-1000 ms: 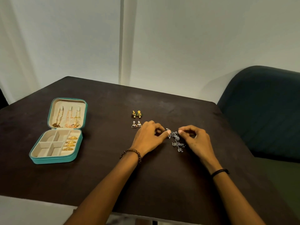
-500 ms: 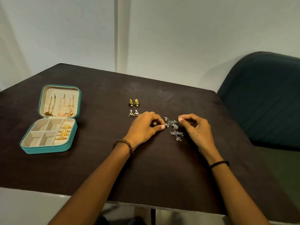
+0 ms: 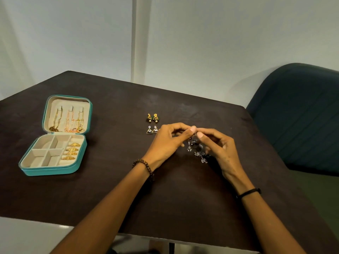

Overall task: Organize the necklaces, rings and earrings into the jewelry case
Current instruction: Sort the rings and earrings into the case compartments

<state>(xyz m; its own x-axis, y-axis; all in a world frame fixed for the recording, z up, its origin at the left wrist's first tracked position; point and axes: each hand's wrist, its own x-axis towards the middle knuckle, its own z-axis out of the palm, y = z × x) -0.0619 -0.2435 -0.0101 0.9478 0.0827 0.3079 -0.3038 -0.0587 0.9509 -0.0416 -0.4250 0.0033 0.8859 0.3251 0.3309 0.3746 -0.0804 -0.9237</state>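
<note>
1. The left hand (image 3: 165, 142) and right hand (image 3: 220, 149) rose off the table (image 3: 110, 180), and their fingertips (image 3: 193, 128) met.
2. One silver earring (image 3: 194, 143), earlier flat between them, was pinched at its top and hung just below the fingertips.

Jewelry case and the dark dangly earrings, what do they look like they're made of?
Jewelry case: smooth teal shell with a faint sheen, likely faux leather. Its beige matte lining is probably velvety fabric. Dark dangly earrings: grey metal with small glints, seemingly oxidised silver-tone metal with clear stones; too small to be sure.
</note>
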